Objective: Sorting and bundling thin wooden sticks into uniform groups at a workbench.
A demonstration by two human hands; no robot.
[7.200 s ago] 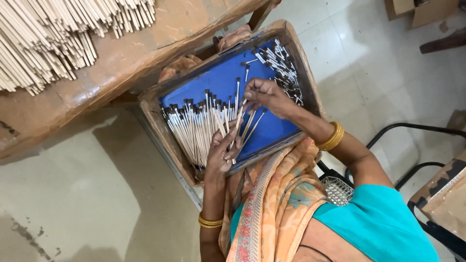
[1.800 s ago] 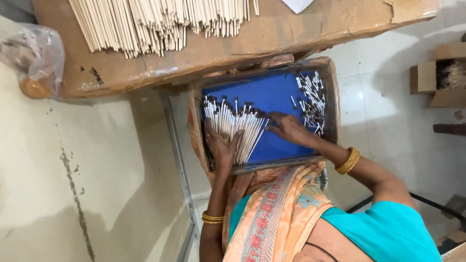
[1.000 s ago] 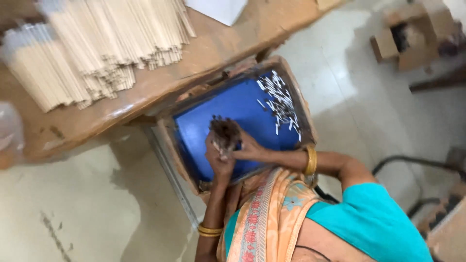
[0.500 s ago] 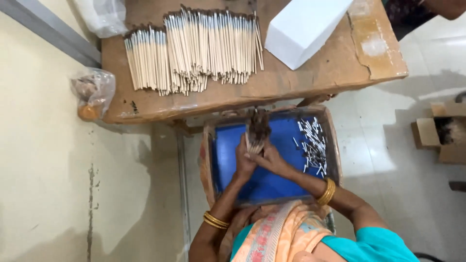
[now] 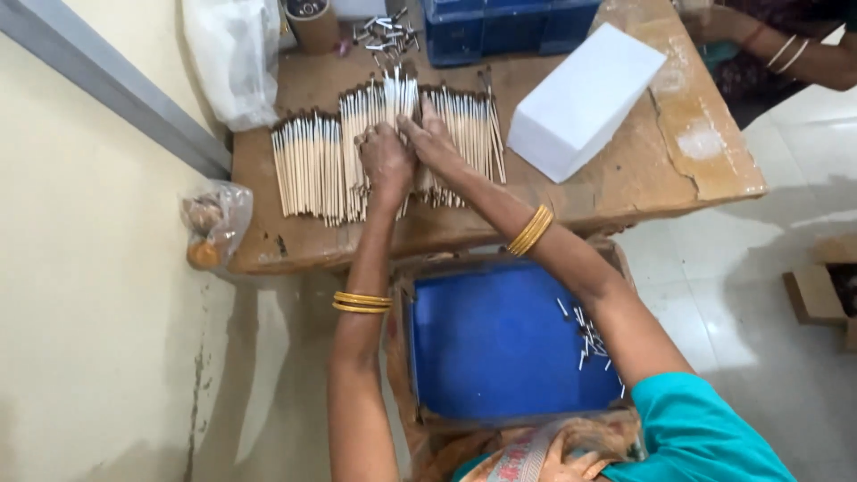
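Pressing down side by side, left hand (image 5: 386,161) and right hand (image 5: 431,143) lay curled fingers atop the stick bundle (image 5: 384,134).

Your open path lies along the counter's (image 5: 625,192) bare front edge and right corner; the white box (image 5: 585,98), blue crate (image 5: 509,27) and stick rows (image 5: 312,165) block elsewhere.

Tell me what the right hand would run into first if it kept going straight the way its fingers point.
The right hand points away across the wooden table, resting on the row of thin sticks. Going on, it would probably first meet the small metal pieces scattered beyond the sticks, then the blue crate.
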